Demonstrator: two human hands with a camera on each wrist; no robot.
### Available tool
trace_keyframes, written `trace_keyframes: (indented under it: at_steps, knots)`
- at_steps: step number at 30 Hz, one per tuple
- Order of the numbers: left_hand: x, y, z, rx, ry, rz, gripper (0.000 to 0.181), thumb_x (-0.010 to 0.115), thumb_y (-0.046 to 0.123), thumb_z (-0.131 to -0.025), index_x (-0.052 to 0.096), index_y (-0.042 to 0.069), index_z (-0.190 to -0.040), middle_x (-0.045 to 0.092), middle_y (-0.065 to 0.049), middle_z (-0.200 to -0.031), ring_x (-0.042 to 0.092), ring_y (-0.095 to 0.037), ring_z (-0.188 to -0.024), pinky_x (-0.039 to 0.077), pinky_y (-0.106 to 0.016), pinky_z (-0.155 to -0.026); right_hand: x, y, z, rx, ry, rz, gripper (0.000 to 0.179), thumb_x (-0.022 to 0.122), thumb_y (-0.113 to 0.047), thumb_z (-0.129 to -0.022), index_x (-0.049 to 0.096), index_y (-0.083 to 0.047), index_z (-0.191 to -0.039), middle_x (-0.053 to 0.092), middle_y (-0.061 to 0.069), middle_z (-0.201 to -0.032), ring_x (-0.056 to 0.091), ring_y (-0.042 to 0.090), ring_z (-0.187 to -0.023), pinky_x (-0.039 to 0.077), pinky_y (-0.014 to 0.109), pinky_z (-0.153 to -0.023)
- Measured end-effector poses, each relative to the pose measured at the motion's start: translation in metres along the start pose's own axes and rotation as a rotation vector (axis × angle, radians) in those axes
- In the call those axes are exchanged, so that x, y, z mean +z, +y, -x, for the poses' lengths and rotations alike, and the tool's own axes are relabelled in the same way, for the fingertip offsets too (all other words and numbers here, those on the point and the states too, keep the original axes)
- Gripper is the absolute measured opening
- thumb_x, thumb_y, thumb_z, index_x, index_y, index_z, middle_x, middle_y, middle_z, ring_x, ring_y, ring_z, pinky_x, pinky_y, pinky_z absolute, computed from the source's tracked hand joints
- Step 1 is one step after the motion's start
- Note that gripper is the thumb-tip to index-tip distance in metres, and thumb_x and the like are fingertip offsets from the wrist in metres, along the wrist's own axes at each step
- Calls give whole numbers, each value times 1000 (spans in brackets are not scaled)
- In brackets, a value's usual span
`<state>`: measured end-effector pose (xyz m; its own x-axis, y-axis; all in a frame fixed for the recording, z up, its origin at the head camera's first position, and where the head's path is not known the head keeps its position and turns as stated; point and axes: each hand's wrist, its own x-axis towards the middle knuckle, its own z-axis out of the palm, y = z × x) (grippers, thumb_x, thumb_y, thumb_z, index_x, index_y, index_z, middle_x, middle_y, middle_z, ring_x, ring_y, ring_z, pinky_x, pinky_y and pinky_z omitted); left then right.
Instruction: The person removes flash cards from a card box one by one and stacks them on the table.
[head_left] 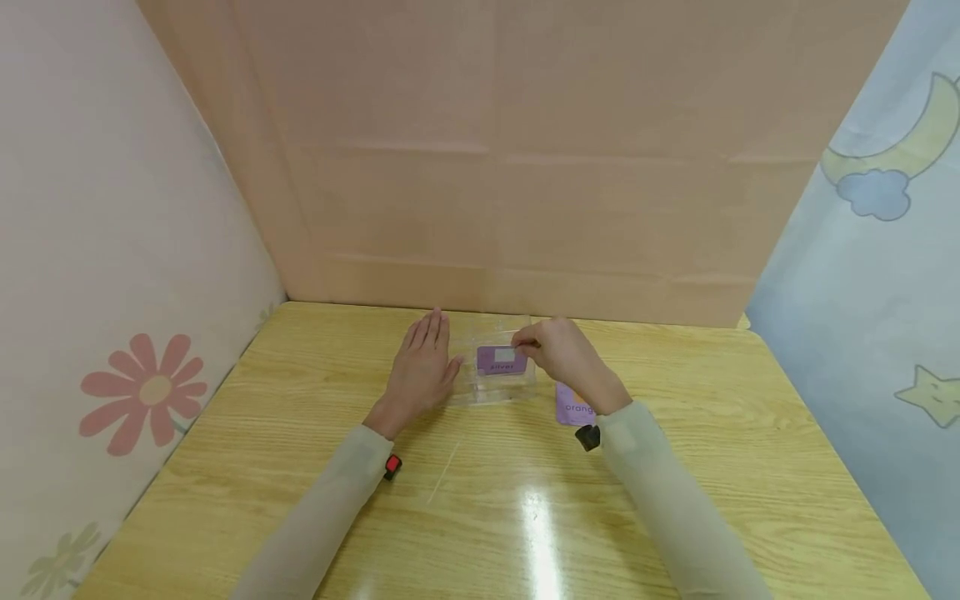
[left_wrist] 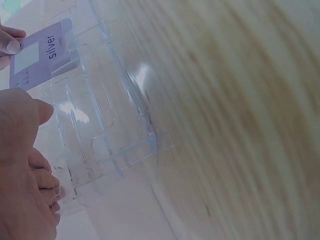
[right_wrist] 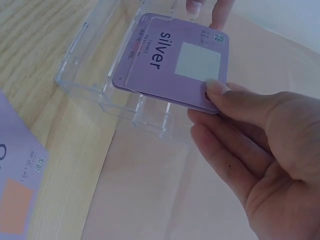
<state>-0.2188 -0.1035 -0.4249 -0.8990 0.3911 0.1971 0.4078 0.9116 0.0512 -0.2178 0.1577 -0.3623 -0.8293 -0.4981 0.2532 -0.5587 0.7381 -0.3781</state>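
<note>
A purple card printed "silver" (head_left: 491, 361), with a pale square on it, leans in a clear plastic holder with stepped compartments (left_wrist: 125, 145). My right hand (head_left: 562, 354) pinches the card's upper corner between thumb and fingers. In the right wrist view, the lower part of the card (right_wrist: 145, 55) sits behind a clear front wall of the holder. My left hand (head_left: 422, 371) lies with straight fingers along the holder's left side, its thumb reaching toward the card.
A purple card reading "orange" (head_left: 568, 410) lies on the wooden table (head_left: 675, 467), partly covered by my right wrist. Behind the holder, close by, rises a tan backdrop (head_left: 487, 225). Patterned cloth panels (head_left: 150, 275) stand on both sides.
</note>
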Motion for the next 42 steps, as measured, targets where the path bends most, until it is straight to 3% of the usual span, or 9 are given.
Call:
trace_keyframes:
  at_steps: [9,24,30,35,42]
  knots:
    - [-1,0,-3,-13,-23,24,75,45,39,-112,17,-8,-165,15,-25,-174,19,-38,-164,16,-51,-136,-6,1,-3,1,-44,-16,13,75,-4,-95,83,-3,-106,82,10,-108,79,24,-95,66,36,-82]
    - [2,-3,-1,2,-21,30,75,41,41,-113,17,-8,-164,15,-26,-174,20,-39,-164,17,-51,-136,-10,-2,-9,90,-193,-45,17,69,-6,-100,81,-5,-112,81,10,-108,77,23,-97,64,37,-84]
    - [0,-2,-2,10,3,12,75,41,40,-113,18,-9,-164,17,-26,-174,20,-39,-164,18,-51,-136,-14,-2,-11,72,-203,-52,16,68,-6,-101,80,-5,-112,81,9,-107,76,22,-96,64,38,-85]
    - [-3,-3,0,-1,-20,11,76,39,42,-113,15,-7,-165,14,-25,-175,18,-38,-165,16,-51,-136,-13,-2,-11,73,-214,-70,17,66,-8,-102,80,-6,-112,81,8,-108,75,21,-96,64,38,-86]
    - [-5,-2,0,4,-2,13,75,42,41,-113,17,-8,-165,16,-25,-174,20,-38,-164,17,-51,-136,-11,-1,-8,43,-158,-72,16,68,-9,-101,80,-4,-111,81,9,-106,75,20,-93,64,37,-83]
